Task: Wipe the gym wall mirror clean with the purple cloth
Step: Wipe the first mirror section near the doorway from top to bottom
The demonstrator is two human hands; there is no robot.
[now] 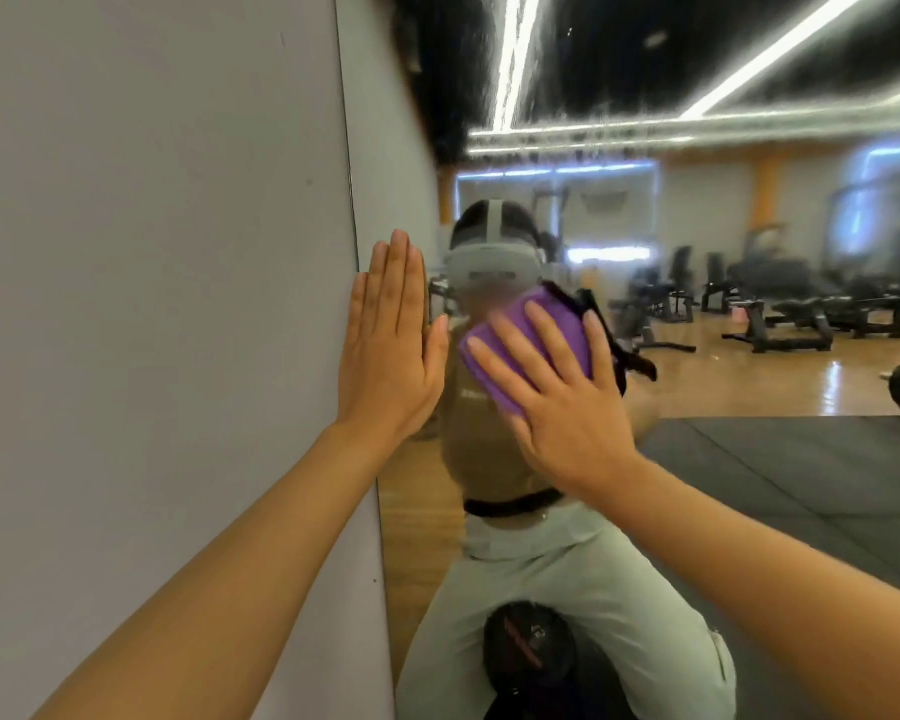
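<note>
Fingers of my right hand [557,402] lie spread and straight over the folded purple cloth [528,345], pressing it flat against the large glass wall mirror [697,356]; nothing is curled or pinched. The cloth shows between and beyond my fingertips, its upper edge just past them and its lower corner under my palm. My left hand [391,350] is flat too, fingers straight and held together, pointing up, resting at the mirror's left edge, where the glass meets the plain grey painted wall [152,304]. Its thumb lies near the cloth's left corner, though I cannot tell if they touch. Beyond my fingers the glass reflects a crouched figure in pale trousers, black weight benches [796,314] on a wooden floor, a dark floor mat [801,459] and bright ceiling light strips [780,49].
</note>
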